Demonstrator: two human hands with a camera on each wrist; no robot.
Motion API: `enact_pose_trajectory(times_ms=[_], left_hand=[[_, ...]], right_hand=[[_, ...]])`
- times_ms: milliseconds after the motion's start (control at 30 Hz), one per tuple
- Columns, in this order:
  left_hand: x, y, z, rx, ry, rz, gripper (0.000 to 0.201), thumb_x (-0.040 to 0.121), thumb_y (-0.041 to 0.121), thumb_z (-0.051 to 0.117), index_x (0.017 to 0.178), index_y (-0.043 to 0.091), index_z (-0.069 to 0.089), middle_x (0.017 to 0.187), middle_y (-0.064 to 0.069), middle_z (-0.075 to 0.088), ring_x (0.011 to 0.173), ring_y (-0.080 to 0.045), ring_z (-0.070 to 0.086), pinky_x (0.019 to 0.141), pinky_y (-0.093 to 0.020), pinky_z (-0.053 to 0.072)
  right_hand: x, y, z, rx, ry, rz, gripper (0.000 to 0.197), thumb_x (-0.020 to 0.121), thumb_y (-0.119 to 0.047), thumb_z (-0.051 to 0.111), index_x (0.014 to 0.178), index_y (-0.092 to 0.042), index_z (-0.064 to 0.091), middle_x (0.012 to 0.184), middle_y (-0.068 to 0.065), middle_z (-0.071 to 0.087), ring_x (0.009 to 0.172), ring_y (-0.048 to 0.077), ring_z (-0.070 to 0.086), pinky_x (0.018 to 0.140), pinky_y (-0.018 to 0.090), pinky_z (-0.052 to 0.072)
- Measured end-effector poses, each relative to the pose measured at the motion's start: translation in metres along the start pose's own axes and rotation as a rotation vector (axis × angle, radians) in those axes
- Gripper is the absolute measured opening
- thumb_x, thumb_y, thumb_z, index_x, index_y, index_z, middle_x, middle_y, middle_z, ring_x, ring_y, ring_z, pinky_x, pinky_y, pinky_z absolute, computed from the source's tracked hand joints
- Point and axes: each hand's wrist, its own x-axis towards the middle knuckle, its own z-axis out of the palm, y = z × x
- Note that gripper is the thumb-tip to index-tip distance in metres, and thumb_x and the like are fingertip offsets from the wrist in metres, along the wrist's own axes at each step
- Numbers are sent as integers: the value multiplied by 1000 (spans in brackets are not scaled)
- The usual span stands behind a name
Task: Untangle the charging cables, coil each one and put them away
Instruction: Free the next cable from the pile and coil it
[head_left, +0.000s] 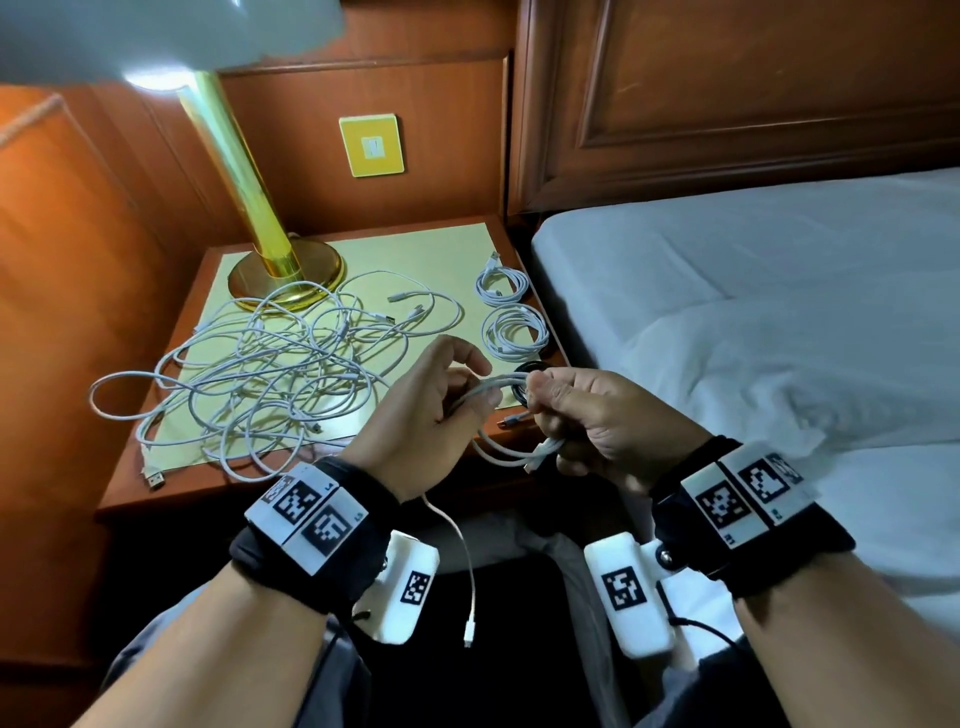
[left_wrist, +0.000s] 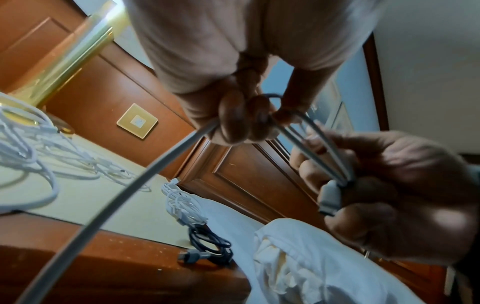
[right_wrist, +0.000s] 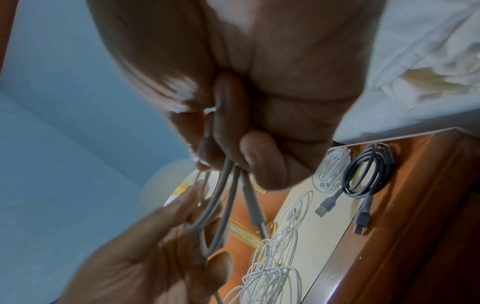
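Note:
Both hands hold one white charging cable (head_left: 506, 456) in front of the nightstand (head_left: 130, 483). My left hand (head_left: 480, 387) pinches several of its loops (left_wrist: 306, 139) at one side. At the other side my right hand (head_left: 543, 413) grips the loops (right_wrist: 228, 197) together with a white plug (left_wrist: 328, 200). The cable's free end hangs between my wrists, down to a small connector (head_left: 469, 636). A tangle of white cables (head_left: 260, 374) lies spread over the nightstand top. Two coiled white cables (head_left: 501, 283) (head_left: 514, 332) and a coiled black cable (right_wrist: 369, 170) lie along its right edge.
A brass lamp (head_left: 244, 192) stands at the back left of the nightstand, with its base touching the tangle. A yellow wall switch (head_left: 371, 145) sits on the wood panel behind. The bed with white sheets (head_left: 753, 322) borders the nightstand on the right.

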Motion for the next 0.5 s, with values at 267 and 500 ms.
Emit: enact_pose_trajectory(times_ms=[267,500], left_hand=[[1,2,0,32,-37,-4,43,83,10,56,124,25,53,100,10,70,92,-25,65,82,-50,53],[4,-3,-3,34,37,-28,33,96,6,63,123,25,65,98,9,76,95,-11,71,73,-21,52]], right_hand=[[2,2,4,-34,94,-2,35,107,-32,39,83,-10,53,52,-5,36,39,8,33,42,24,26],[1,1,1,-19,63,6,32,108,-25,36,90,-8,57,57,-1,40,39,9,21,43,25,23]])
